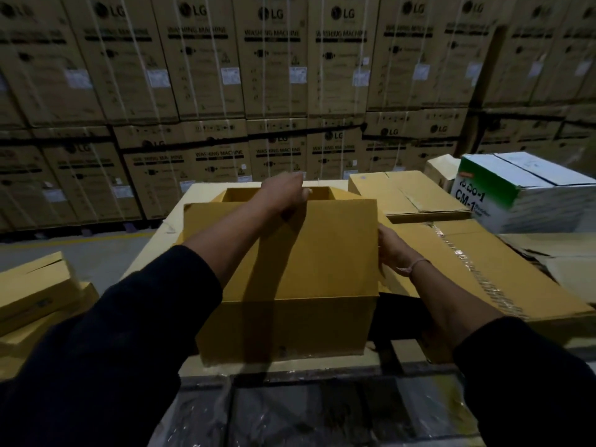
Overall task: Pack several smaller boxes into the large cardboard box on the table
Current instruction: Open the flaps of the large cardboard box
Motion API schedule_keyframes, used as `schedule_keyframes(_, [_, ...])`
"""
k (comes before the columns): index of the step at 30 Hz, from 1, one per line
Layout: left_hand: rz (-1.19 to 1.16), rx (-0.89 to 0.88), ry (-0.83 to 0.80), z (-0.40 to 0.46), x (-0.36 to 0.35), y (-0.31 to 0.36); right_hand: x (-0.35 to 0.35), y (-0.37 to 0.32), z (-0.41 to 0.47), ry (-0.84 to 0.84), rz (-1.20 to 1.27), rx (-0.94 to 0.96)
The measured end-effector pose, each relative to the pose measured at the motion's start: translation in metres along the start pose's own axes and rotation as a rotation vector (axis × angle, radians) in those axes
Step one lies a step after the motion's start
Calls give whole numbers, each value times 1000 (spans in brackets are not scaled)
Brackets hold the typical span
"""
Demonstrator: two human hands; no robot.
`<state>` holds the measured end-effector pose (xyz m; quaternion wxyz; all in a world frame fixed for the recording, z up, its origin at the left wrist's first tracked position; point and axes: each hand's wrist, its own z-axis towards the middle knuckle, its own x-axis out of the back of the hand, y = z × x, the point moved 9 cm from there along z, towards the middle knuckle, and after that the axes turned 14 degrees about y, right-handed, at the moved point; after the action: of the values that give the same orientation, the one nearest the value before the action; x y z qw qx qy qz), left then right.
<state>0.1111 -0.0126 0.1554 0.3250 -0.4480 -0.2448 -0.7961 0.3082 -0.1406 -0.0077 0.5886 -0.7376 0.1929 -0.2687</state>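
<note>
On table, smooth rectangular cardboard box [290, 269], left hand [283, 195] gripping flap, right hand [392, 250] alongside

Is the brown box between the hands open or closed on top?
Partly open: the near flap is folded over, but a gap shows beyond the left hand.

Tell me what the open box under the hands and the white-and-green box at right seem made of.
Open box: plain brown cardboard, matte, with creased fold lines on its flaps. White-and-green box: likely printed cardboard with a smoother coated face, judging by its colour print and taped top seam; dim light leaves the sheen uncertain.
</note>
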Motion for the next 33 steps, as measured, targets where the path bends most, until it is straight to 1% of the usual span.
schedule_keyframes(3, [11,119,-176,-4,0,6,4,-5,-17,-77,-57,-18])
schedule_keyframes(6, [-5,175,-385,-17,4,14,18,-4,-25,-81,-62,-54])
schedule_keyframes(8, [-14,208,-483,-32,12,18,25,-2,-28,-105,-58,-40])
schedule_keyframes(11, [-86,202,-615,-57,18,29,32,-2,-35,-135,-58,18])
schedule_keyframes(13, [-52,152,-674,-75,22,38,31,-1,-41,-149,-76,34])
schedule_keyframes(15, [79,77,-682,-92,26,46,29,0,-49,-156,-90,26])
schedule_keyframes(17, [162,36,-685,-107,29,54,27,-1,-56,-161,-99,26])
schedule_keyframes(21, [191,46,-700,-132,26,62,21,-10,-73,-185,-120,67])
schedule_keyframes(25, [208,38,-629,-147,9,65,14,1,-80,-221,-151,56])
schedule_keyframes(28, [226,10,-575,-163,-16,62,8,18,-80,-238,-148,40])
schedule_keyframes(30, [191,-11,-578,-177,-42,56,4,27,-78,-237,-160,80])
schedule_keyframes(31, [162,-6,-580,-184,-56,51,3,31,-75,-221,-219,127])
schedule_keyframes(33, [105,34,-556,-198,-83,39,1,44,-64,-159,-471,215])
